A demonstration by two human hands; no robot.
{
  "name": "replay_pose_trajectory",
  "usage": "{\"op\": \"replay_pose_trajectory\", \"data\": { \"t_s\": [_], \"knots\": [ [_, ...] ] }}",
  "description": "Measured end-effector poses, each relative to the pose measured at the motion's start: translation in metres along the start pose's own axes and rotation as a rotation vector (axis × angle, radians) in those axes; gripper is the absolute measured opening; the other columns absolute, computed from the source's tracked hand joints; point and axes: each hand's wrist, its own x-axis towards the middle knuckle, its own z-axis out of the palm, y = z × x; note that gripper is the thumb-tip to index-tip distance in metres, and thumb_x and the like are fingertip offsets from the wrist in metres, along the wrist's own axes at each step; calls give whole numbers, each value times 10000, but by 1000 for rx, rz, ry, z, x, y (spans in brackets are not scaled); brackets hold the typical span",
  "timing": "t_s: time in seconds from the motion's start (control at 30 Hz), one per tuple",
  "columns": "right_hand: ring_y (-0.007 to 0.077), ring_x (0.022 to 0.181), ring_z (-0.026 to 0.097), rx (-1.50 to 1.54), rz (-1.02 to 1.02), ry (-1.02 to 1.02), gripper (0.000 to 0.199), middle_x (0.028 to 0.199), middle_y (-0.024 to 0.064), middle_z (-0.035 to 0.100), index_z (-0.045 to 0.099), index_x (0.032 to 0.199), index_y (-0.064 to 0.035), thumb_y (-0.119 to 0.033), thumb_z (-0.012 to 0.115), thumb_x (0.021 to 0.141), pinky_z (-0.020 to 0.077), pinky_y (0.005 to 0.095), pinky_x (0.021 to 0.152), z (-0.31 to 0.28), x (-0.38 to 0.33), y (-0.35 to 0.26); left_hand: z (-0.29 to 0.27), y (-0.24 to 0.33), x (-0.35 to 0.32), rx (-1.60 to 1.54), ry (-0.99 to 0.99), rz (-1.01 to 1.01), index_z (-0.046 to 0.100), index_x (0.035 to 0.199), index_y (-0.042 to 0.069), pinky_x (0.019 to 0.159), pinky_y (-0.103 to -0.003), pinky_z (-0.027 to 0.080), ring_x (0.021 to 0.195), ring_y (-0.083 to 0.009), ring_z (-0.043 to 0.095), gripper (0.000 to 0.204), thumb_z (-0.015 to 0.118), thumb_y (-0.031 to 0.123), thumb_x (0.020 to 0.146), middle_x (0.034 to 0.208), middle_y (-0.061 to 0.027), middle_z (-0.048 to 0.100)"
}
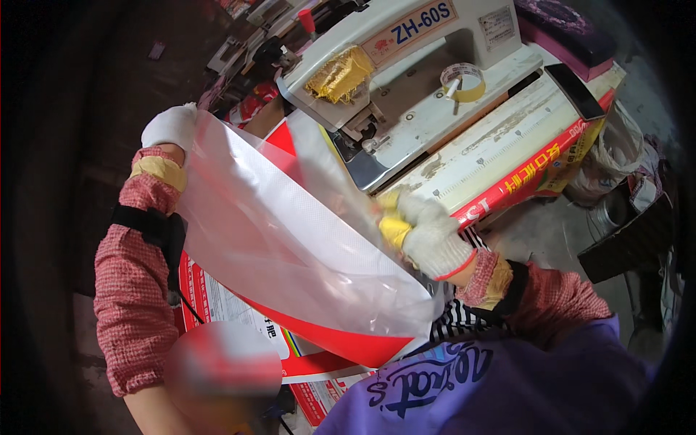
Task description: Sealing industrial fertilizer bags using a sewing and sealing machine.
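Both my hands wear white knit gloves. My left hand (171, 125) is raised at the upper left and grips the top edge of a clear plastic liner (268, 232) that comes out of a red and white woven sack (341, 342). My right hand (428, 235), with yellow fingertips, pinches the liner's other edge near the front of the sewing machine's table. The plastic is stretched between the two hands and hangs over the sack. The sack's lower part lies across my lap.
A white industrial sewing machine (406, 43) stands on a worn table (493, 138) at the top, with a roll of tape (464, 78) on its bed. Bags and a dark bin (623, 239) sit on the floor at the right. Printed sacks (217, 304) lie below.
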Motion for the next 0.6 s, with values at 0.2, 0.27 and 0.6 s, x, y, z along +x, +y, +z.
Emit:
{"op": "replay_pose_trajectory", "data": {
  "t_s": [0.2, 0.27, 0.6],
  "knots": [
    [228, 769, 646, -97, 1, -30, 542, 798, 111, 652, 473, 1259, -20, -86, 666, 757, 509, 329, 671, 0, -3, -42, 5, 12, -3, 45, -1, 87, 642, 1055, 80, 862, -440, 471, 996, -341, 604, 410, 297, 278, 957, 1073, -152, 635],
    [242, 748, 637, -256, -230, 12, 546, 821, 101, 660, 447, 1285, -18, -126, 632, 783, 500, 348, 664, 7, -13, -43, 3, 18, -8, 33, 3, 79, 642, 1048, 76, 859, -439, 470, 997, -344, 602, 408, 299, 276, 957, 1064, -158, 636],
    [284, 684, 612, -415, 113, -432, 305, 733, 148, 618, 590, 901, -30, -303, 671, 791, 477, 382, 625, 18, 18, -35, 1, 7, 19, -322, -65, -148, 648, 888, 46, 741, -371, 461, 874, -296, 636, 419, 367, 351, 949, 872, -130, 660]
  ]
}}
